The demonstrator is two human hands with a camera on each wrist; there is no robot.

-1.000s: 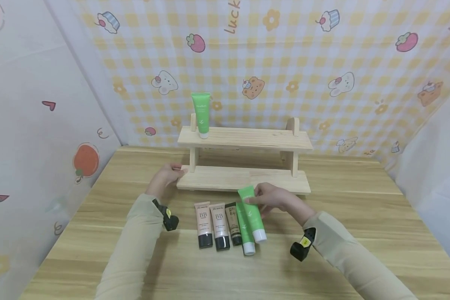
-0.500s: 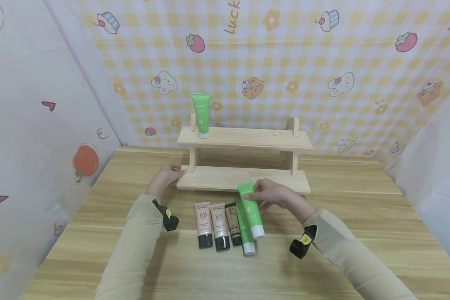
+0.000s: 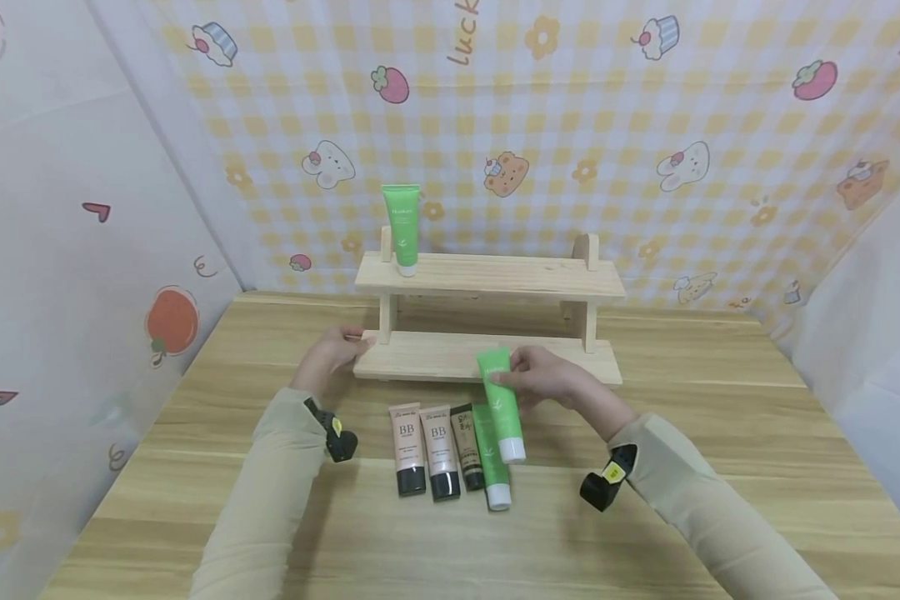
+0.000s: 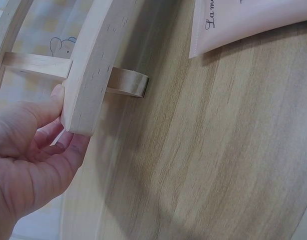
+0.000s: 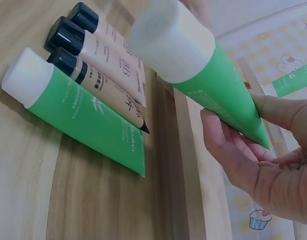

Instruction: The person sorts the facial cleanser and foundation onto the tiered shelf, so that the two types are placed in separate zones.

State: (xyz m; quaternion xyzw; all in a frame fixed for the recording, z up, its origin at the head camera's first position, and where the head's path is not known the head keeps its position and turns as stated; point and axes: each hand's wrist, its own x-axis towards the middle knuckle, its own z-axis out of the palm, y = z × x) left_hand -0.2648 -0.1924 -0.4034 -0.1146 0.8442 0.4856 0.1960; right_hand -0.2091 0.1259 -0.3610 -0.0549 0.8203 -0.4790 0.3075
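Note:
My right hand pinches a green tube with a white cap near its flat end, held above the table in front of the shelf. In the right wrist view, thumb and fingers grip the tube from both sides. At the left end of the two-tier wooden shelf, my left hand grips the lower board, thumb on top and fingers beneath in the left wrist view. Another green tube lies on the table, partly hidden under the held one. A third green tube stands cap-down on the upper board.
Left of the lying green tube are a slim brown tube and two pink BB cream tubes, one in the middle and one at the left. A patterned cloth hangs behind the shelf.
The right hand has lifted the green tube a little up and toward the shelf, away from the tube lying below. My left hand stays on the lower board.

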